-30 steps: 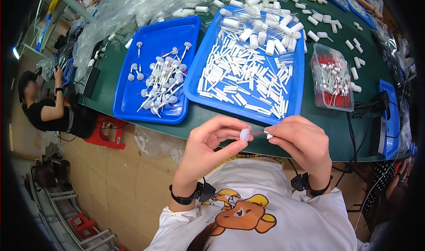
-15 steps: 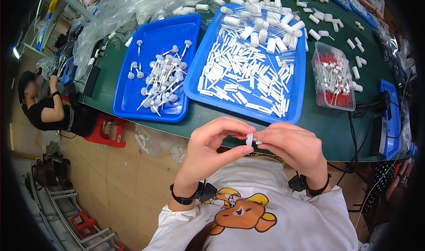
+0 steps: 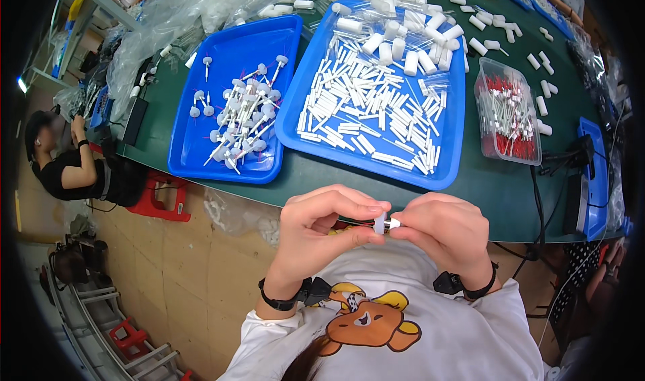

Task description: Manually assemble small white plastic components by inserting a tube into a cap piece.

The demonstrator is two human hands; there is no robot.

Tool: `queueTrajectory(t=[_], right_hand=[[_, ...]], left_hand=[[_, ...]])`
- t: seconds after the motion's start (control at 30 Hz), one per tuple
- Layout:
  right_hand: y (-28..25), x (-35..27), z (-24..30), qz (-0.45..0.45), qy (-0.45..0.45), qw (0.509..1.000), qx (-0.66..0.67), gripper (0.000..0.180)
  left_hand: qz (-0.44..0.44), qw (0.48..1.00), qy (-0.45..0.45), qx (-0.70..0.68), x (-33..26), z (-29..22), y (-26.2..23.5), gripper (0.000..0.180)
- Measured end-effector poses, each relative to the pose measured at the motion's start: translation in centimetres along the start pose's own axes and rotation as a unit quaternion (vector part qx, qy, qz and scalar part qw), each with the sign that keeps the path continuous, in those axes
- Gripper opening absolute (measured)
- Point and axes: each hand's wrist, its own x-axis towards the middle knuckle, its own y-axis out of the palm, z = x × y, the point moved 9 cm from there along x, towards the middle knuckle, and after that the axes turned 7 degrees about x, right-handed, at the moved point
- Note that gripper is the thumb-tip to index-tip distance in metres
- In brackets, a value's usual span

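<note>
A small white cap (image 3: pixel 380 222) is being pinched between the fingertips of the left hand (image 3: pixel 322 230), close to the chest and just below the near edge of the green table (image 3: pixel 500 193). The right hand (image 3: pixel 447 230) is closing its fingertips on a short white piece (image 3: pixel 395 223) and pressing it against the cap. A second ago the two hands were apart with the pieces separate; now the pieces are touching end to end, so the two parts are apparently being joined. Beyond the hands, a large blue tray (image 3: pixel 451 154) is holding loose white sticks, and a smaller blue tray (image 3: pixel 183 154) to its left is holding capped sticks. A clear box (image 3: pixel 485 122) of red-tipped pieces is sitting to the right. Another person (image 3: pixel 67 166) is sitting at far left.
</note>
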Motion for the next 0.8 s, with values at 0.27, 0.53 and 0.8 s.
queueTrajectory(t=[0.27, 0.53, 0.8], right_hand=[[0.9, -1.1, -1.7, 0.002, 0.142, 0.986, 0.083, 0.012], [0.2, -0.3, -4.1, -0.008, 0.227, 0.974, -0.023, 0.011], [-1.4, 0.3, -8.8, -0.011, 0.251, 0.907, -0.338, 0.014]], left_hand=[[-0.015, 0.994, 0.018, 0.108, -0.8, -0.8, 0.3, 0.025], [-0.07, 0.993, -0.034, 0.092, -1.3, 0.9, -1.2, 0.029], [-0.179, 0.978, -0.053, 0.091, -2.1, 1.4, -4.6, 0.03]])
